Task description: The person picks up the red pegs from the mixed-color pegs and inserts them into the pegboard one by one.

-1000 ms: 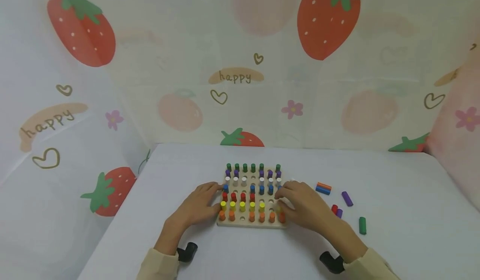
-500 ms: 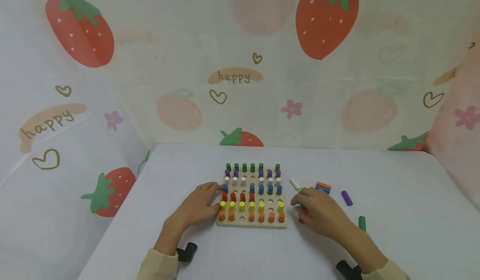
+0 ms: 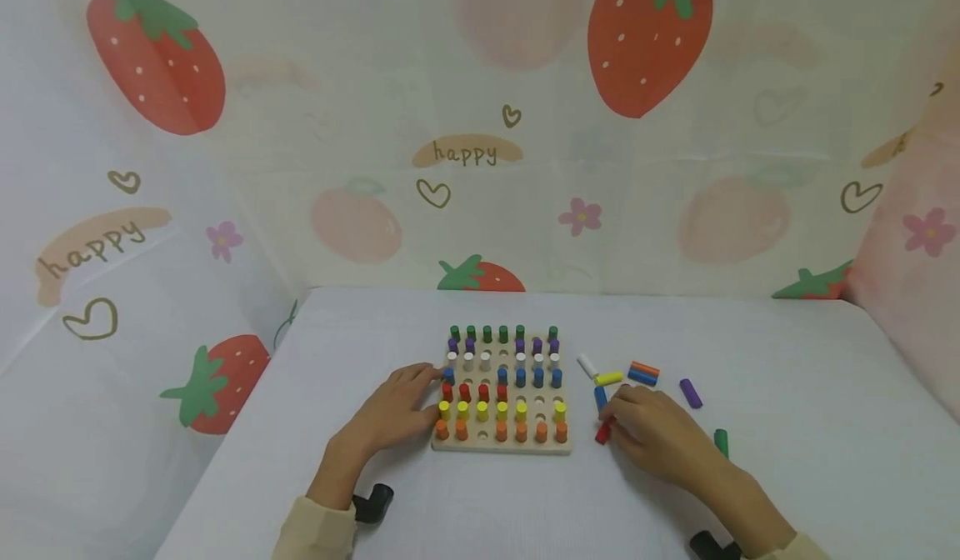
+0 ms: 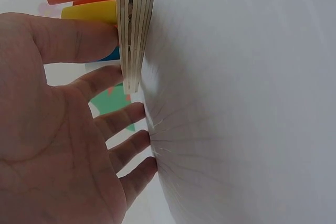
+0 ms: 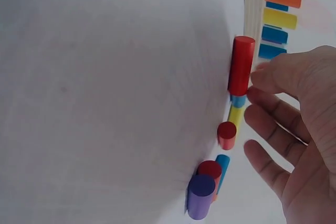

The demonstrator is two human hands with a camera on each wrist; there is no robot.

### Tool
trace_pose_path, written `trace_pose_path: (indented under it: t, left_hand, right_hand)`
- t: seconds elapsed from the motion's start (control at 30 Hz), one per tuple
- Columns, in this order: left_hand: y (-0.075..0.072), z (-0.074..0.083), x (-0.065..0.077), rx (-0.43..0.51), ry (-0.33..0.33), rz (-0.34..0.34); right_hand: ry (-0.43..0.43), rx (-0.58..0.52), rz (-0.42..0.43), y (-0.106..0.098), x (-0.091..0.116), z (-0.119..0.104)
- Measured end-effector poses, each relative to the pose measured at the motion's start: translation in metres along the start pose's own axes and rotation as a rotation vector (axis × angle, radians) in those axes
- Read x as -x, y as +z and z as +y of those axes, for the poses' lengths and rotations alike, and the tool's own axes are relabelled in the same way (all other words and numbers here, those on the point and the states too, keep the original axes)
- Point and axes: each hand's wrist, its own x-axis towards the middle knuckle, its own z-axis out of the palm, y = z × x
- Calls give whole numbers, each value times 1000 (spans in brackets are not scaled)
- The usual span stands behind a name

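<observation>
A wooden pegboard (image 3: 501,450) holds upright rows of green, purple, white, blue, red, yellow and orange pegs, with several bare holes among them. My left hand (image 3: 397,406) rests at its left side; in the left wrist view the thumb (image 4: 79,40) touches the board's edge beside a yellow peg (image 4: 89,11), and the other fingers extend down to the table. Right of the board, my right hand (image 3: 660,435) hovers low over a lying red peg (image 5: 241,66). Thumb and index fingertips are right at that peg, not closed round it. The remaining fingers are loosely bent.
Loose white (image 3: 587,366), yellow (image 3: 609,378) and blue pegs (image 3: 601,398) lie between board and right hand. Beyond are an orange peg (image 3: 645,368), a purple peg (image 3: 691,393) and a green peg (image 3: 722,443). A printed cloth backdrop (image 3: 480,227) stands behind the white table.
My right hand has left the board's right edge and moved right to the loose pegs. The yellow row's right-end peg now shows uncovered. My left hand has stayed in place.
</observation>
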Motion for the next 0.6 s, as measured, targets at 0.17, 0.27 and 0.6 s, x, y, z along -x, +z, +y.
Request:
trace_pose_path:
  t: [0.17, 0.27, 0.6]
  left_hand:
    - [0, -1, 0, -1, -5, -5]
    - [1, -2, 1, -4, -7, -6]
    - [-1, -2, 1, 2, 1, -8]
  right_hand:
    - [16, 10, -36, -1, 2, 1]
    - [30, 13, -57, -3, 4, 2]
    - [40, 49, -73, -6, 8, 10]
